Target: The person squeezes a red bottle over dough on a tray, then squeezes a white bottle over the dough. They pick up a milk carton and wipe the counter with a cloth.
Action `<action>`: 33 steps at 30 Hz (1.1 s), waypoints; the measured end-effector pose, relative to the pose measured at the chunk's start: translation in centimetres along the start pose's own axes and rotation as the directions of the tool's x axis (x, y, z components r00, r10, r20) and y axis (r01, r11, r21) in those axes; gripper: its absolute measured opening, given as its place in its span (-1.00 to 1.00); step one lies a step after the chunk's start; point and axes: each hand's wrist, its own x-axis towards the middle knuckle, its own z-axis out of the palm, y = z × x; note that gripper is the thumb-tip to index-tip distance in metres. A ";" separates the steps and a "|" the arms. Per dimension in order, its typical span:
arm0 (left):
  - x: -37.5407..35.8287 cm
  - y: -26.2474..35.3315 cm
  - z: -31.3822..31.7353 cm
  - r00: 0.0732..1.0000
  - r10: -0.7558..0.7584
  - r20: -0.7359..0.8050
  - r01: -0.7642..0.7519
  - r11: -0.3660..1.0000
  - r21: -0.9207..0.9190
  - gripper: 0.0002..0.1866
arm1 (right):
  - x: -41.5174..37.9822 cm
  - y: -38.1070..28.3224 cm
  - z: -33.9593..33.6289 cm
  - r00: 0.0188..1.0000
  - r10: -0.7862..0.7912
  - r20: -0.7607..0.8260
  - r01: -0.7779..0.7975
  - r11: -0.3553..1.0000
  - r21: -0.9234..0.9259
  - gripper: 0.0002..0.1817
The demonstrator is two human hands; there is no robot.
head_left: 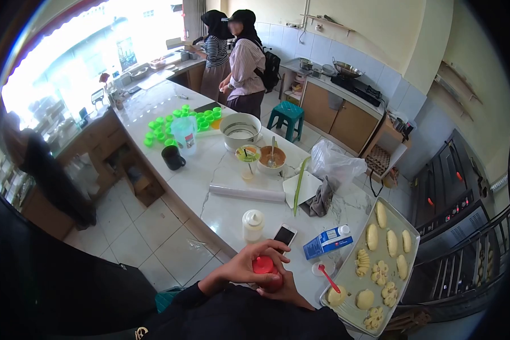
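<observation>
Close to my body, at the counter's near edge, both hands are closed around a red bottle with a red cap. My left hand reaches over from the left, its fingers around the cap. Lower down, my right hand grips the bottle's body, which the fingers partly hide. Just beyond stand a white squeeze bottle and a phone lying flat. To the right are a blue-and-white carton and a red brush or spatula resting over a small white dish.
A baking tray of shaped dough pieces lies at the right. Farther along the counter are a film roll, bowls, a black mug, a pitcher and several green cups. Two people stand at the back; another is at left.
</observation>
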 end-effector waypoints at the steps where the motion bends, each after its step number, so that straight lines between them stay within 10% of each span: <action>1: 0.0 -0.1 0.0 0.999 0.005 0.038 -0.005 1.000 -0.018 -0.49 | 0.0 -0.1 0.1 1.000 0.001 0.004 -0.001 1.000 0.002 -0.27; 14: 0.3 0.1 -0.6 0.960 0.032 0.279 -0.008 0.996 -0.087 -0.25 | -0.1 -0.4 -0.1 0.977 0.128 0.173 -0.135 0.991 0.028 -0.28; 33: 0.2 -0.9 0.5 0.971 0.072 0.229 -0.022 0.977 -0.210 -0.18 | -1.5 0.6 0.1 0.990 0.071 0.121 -0.087 0.988 0.130 -0.08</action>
